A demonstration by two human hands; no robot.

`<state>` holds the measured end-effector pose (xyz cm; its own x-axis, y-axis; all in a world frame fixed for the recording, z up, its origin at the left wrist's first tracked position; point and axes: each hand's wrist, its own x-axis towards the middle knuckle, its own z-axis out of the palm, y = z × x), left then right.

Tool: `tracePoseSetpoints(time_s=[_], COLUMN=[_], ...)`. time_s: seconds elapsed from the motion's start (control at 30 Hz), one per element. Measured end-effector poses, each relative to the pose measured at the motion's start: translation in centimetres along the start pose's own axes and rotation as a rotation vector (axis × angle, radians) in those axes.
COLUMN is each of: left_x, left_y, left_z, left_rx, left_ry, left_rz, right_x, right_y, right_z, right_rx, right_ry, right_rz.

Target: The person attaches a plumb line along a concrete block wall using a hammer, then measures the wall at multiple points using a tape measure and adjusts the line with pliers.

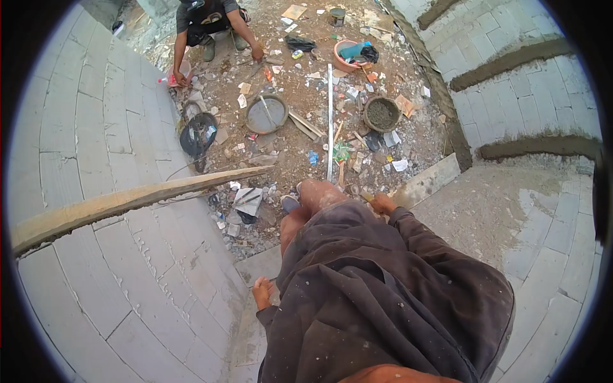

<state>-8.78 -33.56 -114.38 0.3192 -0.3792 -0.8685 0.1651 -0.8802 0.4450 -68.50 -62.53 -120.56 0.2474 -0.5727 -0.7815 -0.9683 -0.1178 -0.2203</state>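
My left hand (262, 292) hangs low beside my dark clothing, near the left block wall (153, 268). Its fingers are loosely bent and apart, and nothing shows in them. On the other side, my right hand (383, 204) is out past the sleeve with its fingers closed. A small yellowish piece sticks out at its fingers; I cannot make out what it belongs to. Close to this hand lies a flat grey board (429, 182). A long white straight bar (330, 121) lies on the ground ahead of my legs.
A co-worker (214, 22) squats at the far left, one hand by a pink container (182, 71). Ahead are a basin with grey liquid (267, 115), a mortar tub (382, 115) and a pink basin (345, 64). A wooden beam (140, 201) juts across the left. Rubble litters the ground.
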Motion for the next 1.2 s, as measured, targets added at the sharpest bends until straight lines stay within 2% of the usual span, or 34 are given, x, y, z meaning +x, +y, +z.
tracePoseSetpoints(time_s=[0.03,0.1,0.13,0.2,0.23,0.3,0.37,0.43,0.47,0.53,0.57,0.63,0.67,0.73,0.77,0.83,0.87,0.9,0.93,0.97,1.0,1.07,1.2], left_x=[1.4,5.0,5.4,4.3,4.4,5.4,5.7,5.8,6.4,5.6,5.0,4.6,4.6,4.6,4.8,5.1,6.3,7.8,11.3,12.0,13.0,14.9,23.2], left_y=[0.2,-0.7,1.4,7.1,9.2,13.2,17.1,19.8,20.8,23.7,24.8,26.8,27.4,27.8,28.1,27.8,23.9,21.8,22.6,23.0,23.7,25.0,32.9], left_z=[-0.9,-2.8,-2.9,-2.5,-2.3,-1.5,0.4,2.3,3.3,5.6,6.5,7.8,8.4,8.8,8.6,8.3,5.3,4.2,5.7,6.1,6.6,7.7,10.9], left_rx=[0.019,0.219,0.236,-0.099,-0.090,-0.131,-0.103,-0.067,-0.028,0.091,0.098,0.306,0.315,0.255,0.264,0.305,0.295,0.399,0.502,0.495,0.471,0.419,0.258], left_ry=[-0.008,-0.081,-0.088,0.007,0.002,0.010,-0.007,-0.025,-0.075,-0.137,-0.133,-0.196,-0.194,-0.153,-0.149,-0.113,-0.115,-0.114,-0.112,-0.118,-0.145,-0.197,-0.312], left_rz=[0.013,0.273,0.289,0.003,0.019,-0.037,0.007,0.046,0.068,0.119,0.120,0.182,0.189,0.089,0.088,0.060,0.060,0.243,0.427,0.430,0.415,0.395,0.373], right_x=[-0.7,-2.0,-0.5,4.9,1.3,-0.2,-1.5,-1.3,0.3,5.9,8.4,12.1,12.5,11.7,10.9,8.8,8.2,7.8,7.5,7.3,8.4,9.8,9.9], right_y=[-0.4,-0.4,3.6,6.9,7.2,1.5,-0.1,-0.1,0.5,3.7,5.7,8.2,8.1,6.2,4.9,2.4,1.2,0.5,-0.2,-0.6,0.1,0.7,-0.9], right_z=[0.3,2.5,7.4,15.5,13.8,6.6,2.8,-0.7,0.0,3.9,5.8,8.2,6.9,1.2,-2.1,-9.2,-12.1,-14.7,-16.9,-18.2,-17.1,-16.7,-22.7], right_rx=[0.019,-0.112,-0.096,0.072,0.083,-0.329,-0.320,-0.231,-0.212,0.187,0.195,0.512,0.522,0.894,0.903,1.531,1.496,1.487,1.518,1.550,1.636,1.659,1.697], right_ry=[0.012,0.169,0.184,0.227,0.242,0.111,0.132,0.061,0.068,0.009,0.009,0.213,0.219,0.301,0.299,0.197,0.244,0.252,0.238,0.223,0.220,0.256,0.416], right_rz=[0.010,-0.029,-0.018,0.159,0.163,-0.059,-0.057,-0.141,-0.138,0.106,0.103,0.023,0.021,0.276,0.275,0.596,0.568,0.565,0.611,0.660,0.585,0.603,0.662])
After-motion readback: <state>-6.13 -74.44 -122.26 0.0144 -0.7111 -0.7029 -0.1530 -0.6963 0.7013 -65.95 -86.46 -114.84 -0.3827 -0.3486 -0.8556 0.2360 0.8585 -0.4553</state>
